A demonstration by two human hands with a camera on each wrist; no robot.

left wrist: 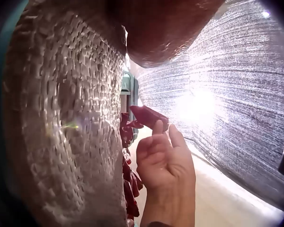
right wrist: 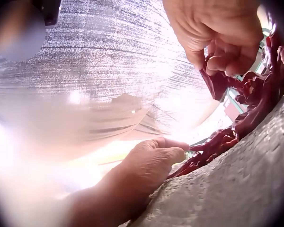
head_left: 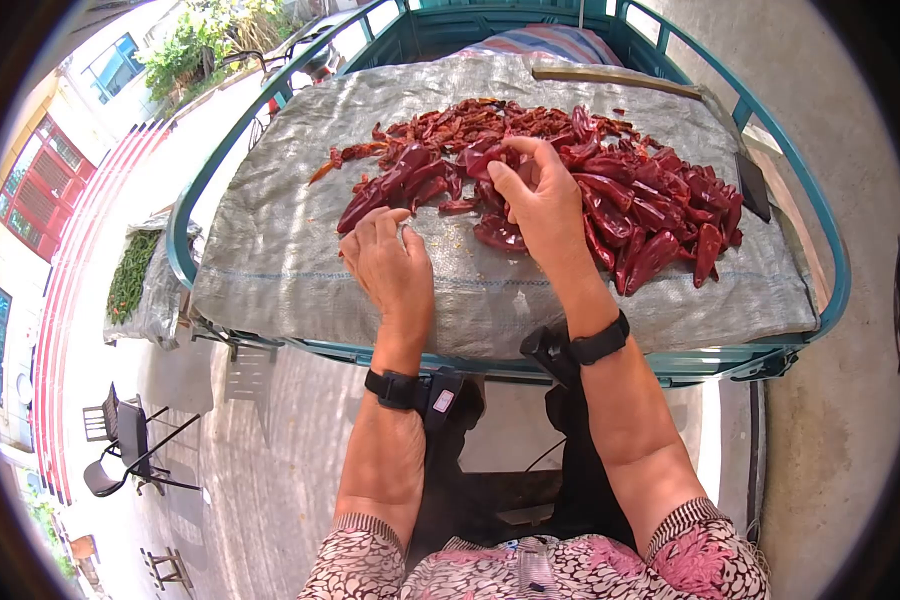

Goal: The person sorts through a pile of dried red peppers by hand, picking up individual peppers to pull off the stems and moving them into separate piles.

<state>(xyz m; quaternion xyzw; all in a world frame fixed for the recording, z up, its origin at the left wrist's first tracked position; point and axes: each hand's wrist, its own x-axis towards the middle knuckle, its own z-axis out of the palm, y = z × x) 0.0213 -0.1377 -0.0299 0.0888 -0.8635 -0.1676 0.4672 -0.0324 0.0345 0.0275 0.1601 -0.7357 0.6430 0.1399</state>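
Dried red chili peppers [head_left: 660,215] lie heaped on a grey woven sheet [head_left: 280,290]. My right hand [head_left: 550,205] is raised over the middle of the heap, and its thumb and fingers pinch one chili pepper, a dark red pod [left wrist: 149,117] that sticks out past the fingertips in the left wrist view. At the left end of the heap is my left hand [head_left: 388,265], its fingers bent and its fingertips right at a long pepper [head_left: 355,212]. In the right wrist view the left thumb and forefinger are close together beside the peppers; I cannot tell whether they hold one.
The sheet covers a teal-railed cart bed [head_left: 830,270]. A wooden stick [head_left: 615,80] lies along its far edge, and a dark flat piece [head_left: 753,188] at the right. Green peppers [head_left: 135,275] lie on another sheet at left. A chair [head_left: 130,445] stands on the ground.
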